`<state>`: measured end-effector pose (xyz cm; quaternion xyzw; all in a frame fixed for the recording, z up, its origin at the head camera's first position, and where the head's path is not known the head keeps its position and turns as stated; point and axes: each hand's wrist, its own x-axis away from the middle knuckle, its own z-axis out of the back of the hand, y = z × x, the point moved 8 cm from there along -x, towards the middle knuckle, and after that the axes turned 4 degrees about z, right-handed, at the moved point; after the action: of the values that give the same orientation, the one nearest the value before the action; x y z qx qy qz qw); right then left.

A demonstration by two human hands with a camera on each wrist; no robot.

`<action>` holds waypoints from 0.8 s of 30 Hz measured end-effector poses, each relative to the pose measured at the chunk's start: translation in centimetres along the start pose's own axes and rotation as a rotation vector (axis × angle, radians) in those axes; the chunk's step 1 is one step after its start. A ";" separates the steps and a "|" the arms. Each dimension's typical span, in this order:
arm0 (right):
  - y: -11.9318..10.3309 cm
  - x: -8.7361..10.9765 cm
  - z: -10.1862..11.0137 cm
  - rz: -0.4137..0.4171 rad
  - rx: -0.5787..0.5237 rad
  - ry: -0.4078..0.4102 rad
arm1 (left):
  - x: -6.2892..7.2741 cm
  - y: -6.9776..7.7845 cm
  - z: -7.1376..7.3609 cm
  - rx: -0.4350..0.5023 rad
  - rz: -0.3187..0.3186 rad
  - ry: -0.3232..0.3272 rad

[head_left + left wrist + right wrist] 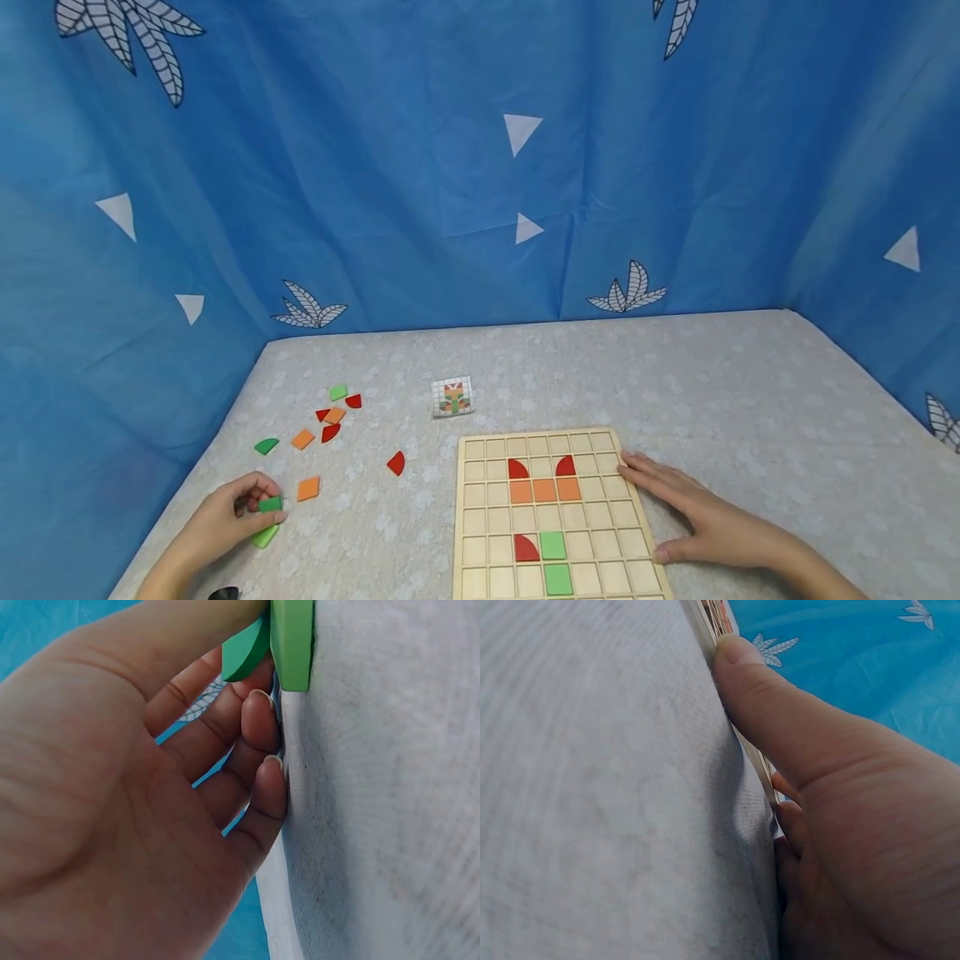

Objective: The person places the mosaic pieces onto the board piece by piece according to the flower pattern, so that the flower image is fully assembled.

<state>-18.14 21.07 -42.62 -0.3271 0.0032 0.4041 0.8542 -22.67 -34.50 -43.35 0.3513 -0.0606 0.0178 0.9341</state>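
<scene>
My left hand (225,517), low at the left of the table, pinches a dark green quarter-circle piece (244,654) between thumb and fingers. Right beneath it, a light green square tile (292,652) lies against the tablecloth, partly covered by the thumb in the head view. A wooden grid board (474,521) lies at centre right, holding red quarter-circle pieces, a row of orange squares (543,490) and light green squares (552,546). My right hand (708,521) rests at the board's right edge, fingertips on the rim and thumb (757,682) against its side.
Loose pieces lie on the left of the table, among them an orange square (308,489), a red quarter circle (396,463) and a green one (266,446). A small pattern card (452,397) lies behind the board. Blue curtains (420,167) enclose the table.
</scene>
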 end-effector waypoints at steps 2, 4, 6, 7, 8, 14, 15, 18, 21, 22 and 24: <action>0.0 0.0 0.0 -0.009 0.000 -0.001 | 0.0 0.0 0.0 0.007 -0.003 -0.002; 0.0 0.0 0.0 -0.003 -0.006 0.002 | 0.1 0.0 0.0 0.023 -0.018 -0.004; 0.0 0.0 -0.1 -0.001 -0.012 0.002 | 0.2 0.2 0.0 0.037 -0.053 -0.009; 0.0 0.0 -0.1 -0.002 -0.010 0.003 | 0.1 0.3 0.0 0.045 -0.072 -0.011; 0.1 0.0 -0.1 -0.002 -0.004 0.003 | 0.2 0.4 0.1 0.058 -0.086 -0.014; 0.1 -0.1 0.0 -0.015 0.023 0.006 | 0.2 0.9 0.6 0.151 -0.094 -0.007; 0.1 -0.1 0.0 -0.013 0.020 0.006 | 0.3 1.1 0.8 0.167 -0.084 0.004; 0.0 -0.1 0.0 -0.020 0.013 0.003 | 0.3 1.6 1.2 0.227 -0.051 0.038; 0.0 -0.1 0.0 -0.020 0.020 -0.001 | 0.4 2.3 1.3 0.280 -0.006 0.049; 0.0 -0.1 0.0 -0.019 0.021 -0.003 | 0.5 2.6 1.3 0.293 0.002 0.052; 0.1 0.0 0.0 -0.015 0.016 -0.004 | 0.5 3.2 1.2 0.312 0.018 0.053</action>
<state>-18.19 21.08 -42.66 -0.3196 0.0022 0.3984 0.8597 -22.55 -32.87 -40.33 0.4910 -0.0355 0.0447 0.8693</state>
